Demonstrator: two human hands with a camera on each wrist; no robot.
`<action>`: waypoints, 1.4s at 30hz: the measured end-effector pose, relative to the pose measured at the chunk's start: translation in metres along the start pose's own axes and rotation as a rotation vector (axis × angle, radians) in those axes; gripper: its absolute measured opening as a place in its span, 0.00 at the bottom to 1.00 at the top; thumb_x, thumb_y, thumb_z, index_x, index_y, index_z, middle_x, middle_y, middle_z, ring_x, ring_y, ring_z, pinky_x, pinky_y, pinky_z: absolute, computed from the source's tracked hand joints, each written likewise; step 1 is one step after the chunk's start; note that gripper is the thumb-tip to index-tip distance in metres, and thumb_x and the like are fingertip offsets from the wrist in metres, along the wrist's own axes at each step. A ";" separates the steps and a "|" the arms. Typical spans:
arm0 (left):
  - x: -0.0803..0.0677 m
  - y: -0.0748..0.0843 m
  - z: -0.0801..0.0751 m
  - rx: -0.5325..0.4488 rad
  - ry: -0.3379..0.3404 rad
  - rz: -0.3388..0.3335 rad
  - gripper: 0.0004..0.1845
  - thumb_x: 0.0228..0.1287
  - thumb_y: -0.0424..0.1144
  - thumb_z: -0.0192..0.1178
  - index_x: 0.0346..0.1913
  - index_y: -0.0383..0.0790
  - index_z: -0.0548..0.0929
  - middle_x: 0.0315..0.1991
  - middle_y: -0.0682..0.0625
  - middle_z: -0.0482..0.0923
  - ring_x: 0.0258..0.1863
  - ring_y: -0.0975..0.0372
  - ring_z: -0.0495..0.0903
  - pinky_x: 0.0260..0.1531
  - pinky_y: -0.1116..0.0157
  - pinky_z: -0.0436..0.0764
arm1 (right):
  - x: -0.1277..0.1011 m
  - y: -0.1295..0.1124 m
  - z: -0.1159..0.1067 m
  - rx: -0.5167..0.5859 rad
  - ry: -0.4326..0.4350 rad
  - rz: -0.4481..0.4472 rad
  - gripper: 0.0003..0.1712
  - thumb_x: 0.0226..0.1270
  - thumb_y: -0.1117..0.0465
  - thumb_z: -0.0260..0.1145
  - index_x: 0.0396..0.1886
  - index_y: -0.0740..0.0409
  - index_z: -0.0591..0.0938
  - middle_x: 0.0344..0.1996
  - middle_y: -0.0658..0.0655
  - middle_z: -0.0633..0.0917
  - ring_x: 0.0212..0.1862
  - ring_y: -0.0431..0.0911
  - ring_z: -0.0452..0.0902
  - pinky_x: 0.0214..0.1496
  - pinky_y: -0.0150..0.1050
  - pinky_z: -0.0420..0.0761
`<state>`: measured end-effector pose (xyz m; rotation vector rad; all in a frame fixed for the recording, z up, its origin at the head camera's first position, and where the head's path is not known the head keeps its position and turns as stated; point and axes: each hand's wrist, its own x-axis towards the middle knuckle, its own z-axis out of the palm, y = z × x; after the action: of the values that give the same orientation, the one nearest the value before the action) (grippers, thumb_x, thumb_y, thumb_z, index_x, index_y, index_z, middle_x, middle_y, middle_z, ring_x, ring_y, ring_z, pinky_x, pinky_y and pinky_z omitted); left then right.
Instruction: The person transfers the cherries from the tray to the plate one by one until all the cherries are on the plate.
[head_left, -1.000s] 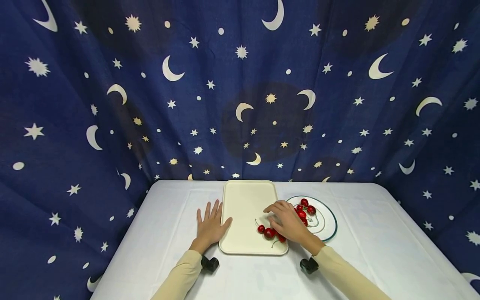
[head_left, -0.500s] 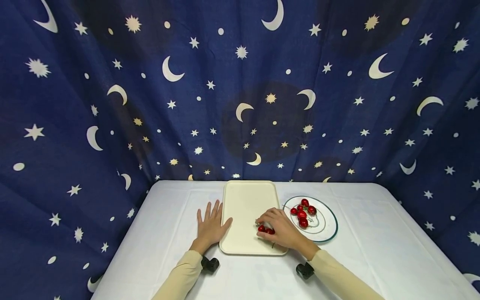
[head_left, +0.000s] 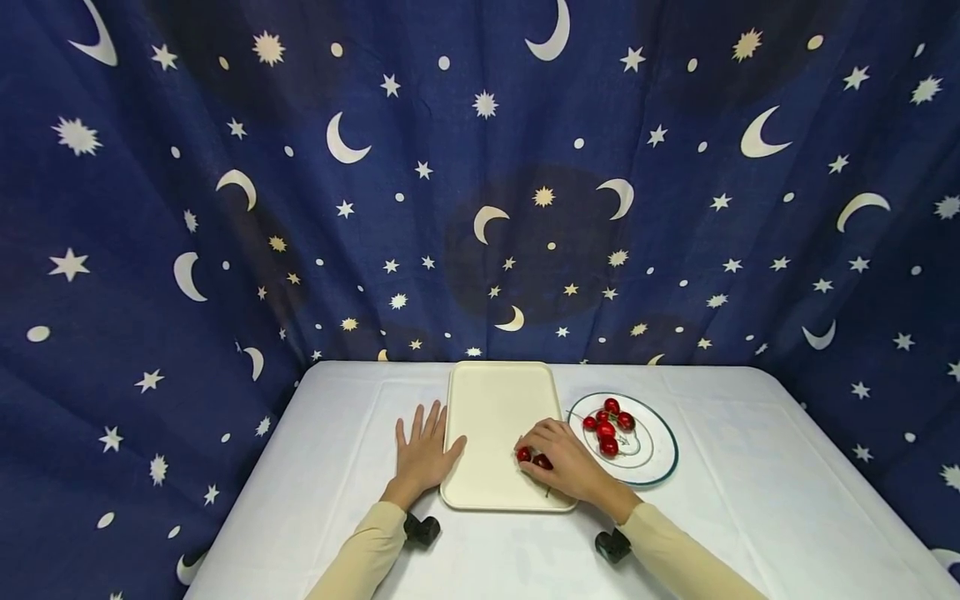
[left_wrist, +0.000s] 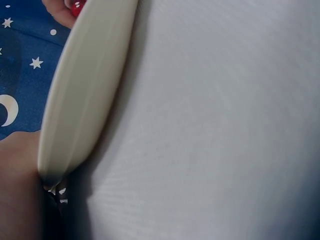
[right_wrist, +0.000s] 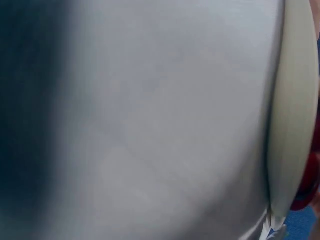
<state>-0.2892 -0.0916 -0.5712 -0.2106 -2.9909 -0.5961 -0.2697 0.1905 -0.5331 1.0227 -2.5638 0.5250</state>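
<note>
A cream tray [head_left: 491,400] lies on the white tablecloth. My left hand [head_left: 423,442] rests flat on the cloth beside the tray's left rim, with the thumb against the rim. My right hand [head_left: 538,448] lies on the tray's near right part, its fingers curled round a few red cherries [head_left: 525,455]; only two of them show past the fingertips. The left wrist view shows the tray's rim [left_wrist: 85,100] from the side and a cherry [left_wrist: 76,6] under the right hand's fingers. In the right wrist view the tray's rim [right_wrist: 292,125] appears blurred against the cloth.
A glass plate [head_left: 652,458] with a dark rim stands right of the tray and holds several more cherries [head_left: 606,428]. A blue curtain with stars and moons [head_left: 480,183] hangs close behind and around the table. The tablecloth [head_left: 750,467] spreads wide to the right.
My right hand drew back from the plate side and curled its fingers over the cherries on the tray, which are bunched slightly farther in. The left hand stayed still.
</note>
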 end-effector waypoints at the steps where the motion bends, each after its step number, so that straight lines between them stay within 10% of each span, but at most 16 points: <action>1: 0.000 0.000 0.000 0.000 0.001 0.000 0.43 0.75 0.68 0.42 0.83 0.46 0.54 0.85 0.50 0.49 0.86 0.48 0.43 0.80 0.36 0.36 | 0.000 0.000 -0.001 0.001 0.009 0.001 0.11 0.66 0.51 0.74 0.46 0.45 0.88 0.43 0.43 0.88 0.53 0.43 0.77 0.61 0.50 0.75; 18: 0.006 0.000 0.000 0.009 -0.002 0.002 0.43 0.76 0.68 0.41 0.83 0.47 0.53 0.86 0.51 0.47 0.86 0.48 0.41 0.80 0.36 0.36 | -0.002 0.042 -0.028 -0.067 0.227 0.150 0.13 0.65 0.62 0.73 0.49 0.56 0.87 0.46 0.56 0.89 0.54 0.57 0.79 0.59 0.58 0.74; 31: 0.005 0.000 -0.004 -0.014 0.010 0.014 0.42 0.75 0.65 0.45 0.82 0.43 0.56 0.85 0.48 0.51 0.85 0.46 0.44 0.79 0.35 0.36 | -0.024 0.061 -0.028 -0.113 0.194 0.320 0.15 0.60 0.65 0.73 0.48 0.58 0.86 0.45 0.58 0.90 0.54 0.58 0.78 0.54 0.56 0.73; 42: -0.002 0.008 -0.012 -0.029 -0.006 0.003 0.41 0.75 0.62 0.47 0.82 0.42 0.58 0.84 0.46 0.53 0.85 0.44 0.46 0.79 0.34 0.38 | -0.021 0.052 -0.026 -0.107 0.269 0.249 0.12 0.62 0.68 0.71 0.46 0.60 0.86 0.44 0.61 0.89 0.52 0.60 0.78 0.56 0.59 0.72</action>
<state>-0.2854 -0.0890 -0.5577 -0.2194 -2.9881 -0.6406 -0.2877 0.2490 -0.5305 0.5573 -2.4569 0.5405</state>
